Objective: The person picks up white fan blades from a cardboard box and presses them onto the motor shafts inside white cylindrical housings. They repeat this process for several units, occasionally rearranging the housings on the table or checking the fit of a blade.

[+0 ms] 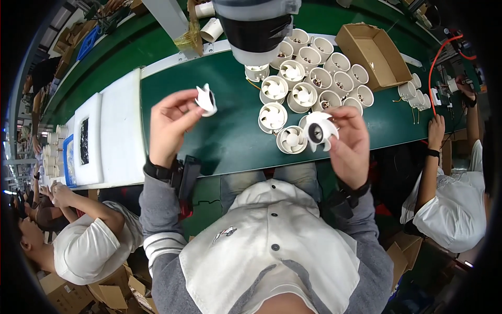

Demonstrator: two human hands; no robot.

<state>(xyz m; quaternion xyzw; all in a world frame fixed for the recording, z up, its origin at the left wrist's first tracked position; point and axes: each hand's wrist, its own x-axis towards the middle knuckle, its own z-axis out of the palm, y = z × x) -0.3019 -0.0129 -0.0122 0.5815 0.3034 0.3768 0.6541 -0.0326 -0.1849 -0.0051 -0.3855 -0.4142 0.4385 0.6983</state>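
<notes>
Pinched in my left hand [175, 121] is a small white fan impeller [207, 100], raised over the left part of the green workbench [225, 141]. My right hand [351, 144] grips another white fan impeller [320, 131], its dark round hub turned up toward me. That one hovers by the front edge of a cluster of white cylindrical fan housings. Several housings, like this one [273, 116], have impellers seated inside. Others farther back, such as this housing [320, 78], show bare motor parts within.
An open cardboard box [374, 55] stands behind the housings. A dark cylindrical device [256, 31] hangs over the bench's far side. White foam slabs [112, 138] lie at the left. Co-workers sit on both sides, one [449, 193] at the right near a red hose [431, 78].
</notes>
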